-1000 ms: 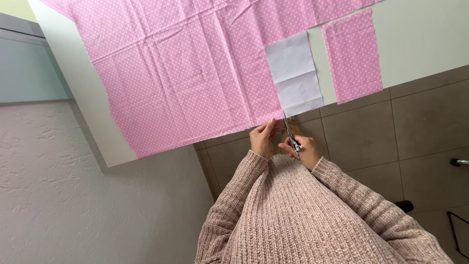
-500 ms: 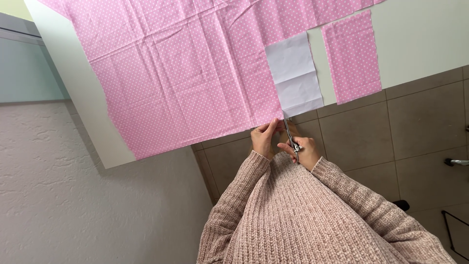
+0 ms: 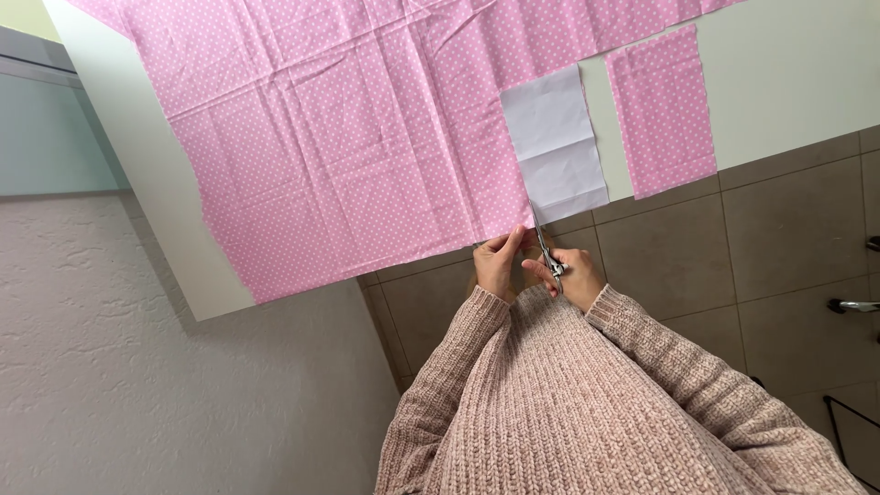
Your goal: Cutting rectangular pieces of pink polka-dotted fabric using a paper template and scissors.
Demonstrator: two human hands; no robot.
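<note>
A large pink cloth with white dots (image 3: 367,147) lies spread on a white table (image 3: 797,82). My left hand (image 3: 500,261) pinches its near edge at the table's rim. My right hand (image 3: 573,275) grips metal scissors (image 3: 543,240), whose blades point up into the cloth beside a white paper rectangle (image 3: 555,142). Both arms wear a pink knitted sweater.
A separate cut strip of the same pink dotted cloth (image 3: 665,110) lies to the right of the paper. Below the table edge is a brown tiled floor (image 3: 678,266). A rough white wall (image 3: 137,385) is at the left; metal chair parts (image 3: 852,307) show at the right.
The hands and scissors stay at the cloth's near edge; the view has shifted slightly. No clear movement of the cloth.
</note>
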